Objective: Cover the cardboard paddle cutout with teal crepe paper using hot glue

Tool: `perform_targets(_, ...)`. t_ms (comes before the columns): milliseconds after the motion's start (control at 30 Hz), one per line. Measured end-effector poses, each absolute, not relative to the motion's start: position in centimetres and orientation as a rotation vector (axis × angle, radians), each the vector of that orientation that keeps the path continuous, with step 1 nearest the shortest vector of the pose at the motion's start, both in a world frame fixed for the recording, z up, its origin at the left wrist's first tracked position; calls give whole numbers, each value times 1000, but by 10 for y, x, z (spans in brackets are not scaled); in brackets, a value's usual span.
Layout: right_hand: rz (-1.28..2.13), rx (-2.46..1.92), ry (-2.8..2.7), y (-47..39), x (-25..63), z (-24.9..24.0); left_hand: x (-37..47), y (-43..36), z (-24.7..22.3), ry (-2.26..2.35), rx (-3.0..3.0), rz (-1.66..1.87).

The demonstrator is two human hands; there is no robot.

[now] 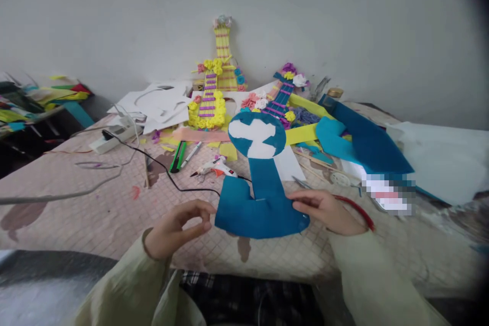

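A blue paper-covered cutout (263,218) is held up in front of me over the table. It has a round top with a patchy white area, a straight neck and a wide curved lower part. My left hand (181,226) is closed, thumb and fingers pinched at the left edge of the lower part. At the right edge, my right hand (324,209) grips the same cutout between thumb and fingers. Just behind it lies a white hot glue gun (216,165) with an orange trigger, its rear partly hidden by the cutout.
A green utility knife (178,157) and a pen (191,155) lie left of the glue gun. Cables run from a power strip (114,137). Decorated yellow woven shapes (208,97) lean at the wall. Blue sheets (367,132) and white paper (439,163) lie right.
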State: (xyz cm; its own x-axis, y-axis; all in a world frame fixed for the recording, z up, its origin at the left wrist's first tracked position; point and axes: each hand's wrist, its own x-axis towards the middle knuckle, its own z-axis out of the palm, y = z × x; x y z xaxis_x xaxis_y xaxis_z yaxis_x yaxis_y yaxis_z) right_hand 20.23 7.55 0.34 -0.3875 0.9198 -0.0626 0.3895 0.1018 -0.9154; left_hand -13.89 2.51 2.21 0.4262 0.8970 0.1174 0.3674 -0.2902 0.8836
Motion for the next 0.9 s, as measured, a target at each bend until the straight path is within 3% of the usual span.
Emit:
perform_targets(200,1148,-1381,-1768,85,213,-17,-109,62,14,1152,2207,914)
perform_targets(433,873,-1431,-1946,78,212,-20,-42,89,16,988,2680,602)
perform_targets(633,630,-1429,-2038,72,211,-24,-16,114,3,1193,2654,300)
perform_targets(900,468,-1341,-2075,85,194,-21,-9,130,-11,1027,2639,418)
